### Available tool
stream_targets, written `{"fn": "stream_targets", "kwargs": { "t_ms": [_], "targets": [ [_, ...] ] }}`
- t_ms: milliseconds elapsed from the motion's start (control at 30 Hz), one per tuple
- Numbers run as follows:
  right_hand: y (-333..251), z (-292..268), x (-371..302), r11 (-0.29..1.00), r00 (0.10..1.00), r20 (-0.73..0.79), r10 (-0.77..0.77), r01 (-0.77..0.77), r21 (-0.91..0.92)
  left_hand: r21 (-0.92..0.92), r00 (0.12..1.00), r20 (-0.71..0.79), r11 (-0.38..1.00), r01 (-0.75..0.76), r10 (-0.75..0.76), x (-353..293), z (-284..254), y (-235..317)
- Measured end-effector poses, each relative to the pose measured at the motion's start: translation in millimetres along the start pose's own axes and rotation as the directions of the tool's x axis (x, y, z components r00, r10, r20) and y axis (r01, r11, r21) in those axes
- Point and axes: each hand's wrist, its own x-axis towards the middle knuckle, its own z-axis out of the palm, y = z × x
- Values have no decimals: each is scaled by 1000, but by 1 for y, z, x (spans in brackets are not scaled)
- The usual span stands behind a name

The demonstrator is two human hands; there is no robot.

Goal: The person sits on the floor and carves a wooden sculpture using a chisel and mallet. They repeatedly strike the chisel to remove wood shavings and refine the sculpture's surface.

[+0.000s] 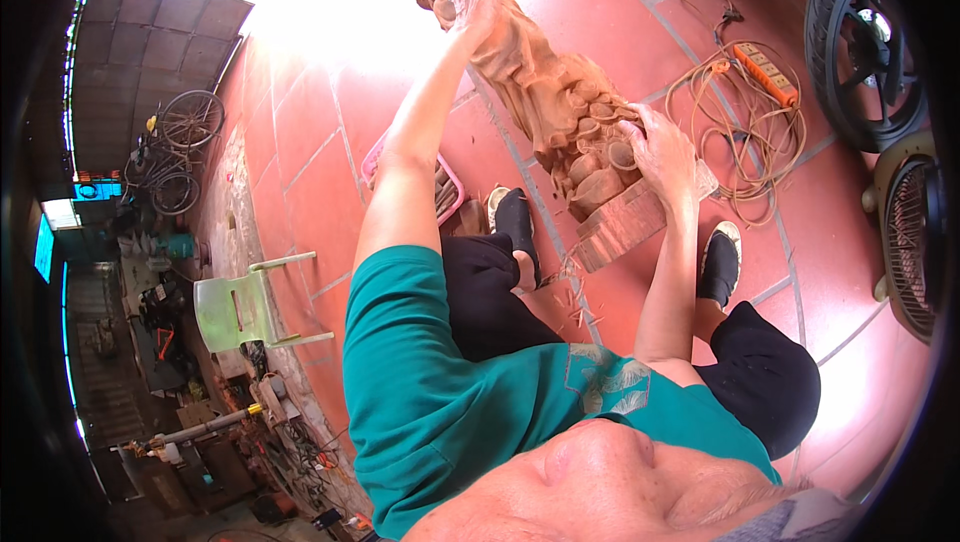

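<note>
A reddish-brown carved wooden statue (545, 92) lies slantwise before me, its narrow top at the far left. Its thick square base (620, 232) is nearest me, between my feet. Around the upper part, my left hand (478, 10) is closed on the wood. My right hand (662, 150) grips the lower part just above the base, fingers over the rounded carved shapes. Whether either palm holds a small tool as well is hidden. Wood shavings (578, 307) lie on the tiles by the base.
A pink basket (458, 197) holding brown pieces stands by my left shoe. On the right are an orange power strip (765, 74) with a coiled cord (735, 157), a black wheel (860, 52) and a fan (908, 237). A green chair (235, 312) and bicycles (180, 147) are at left.
</note>
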Motion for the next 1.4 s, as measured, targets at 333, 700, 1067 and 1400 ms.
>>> {"fn": "stream_targets", "kwargs": {
  "t_ms": [333,700,1067,1400],
  "targets": [
    [-5,-3,0,1000,1000,6,21,-21,21,-322,960,117,905,278,-253,3,-5,-15],
    [-1,-3,1,999,1000,-4,27,-27,27,-121,961,138,959,258,-241,15,6,-5],
    [-4,-2,0,1000,1000,-2,10,-10,0,-405,951,123,861,308,-283,-12,-19,-13],
    [-3,-3,1,1000,1000,14,27,-27,-6,-522,968,164,816,248,-189,-29,-27,-21]
  ]
}}
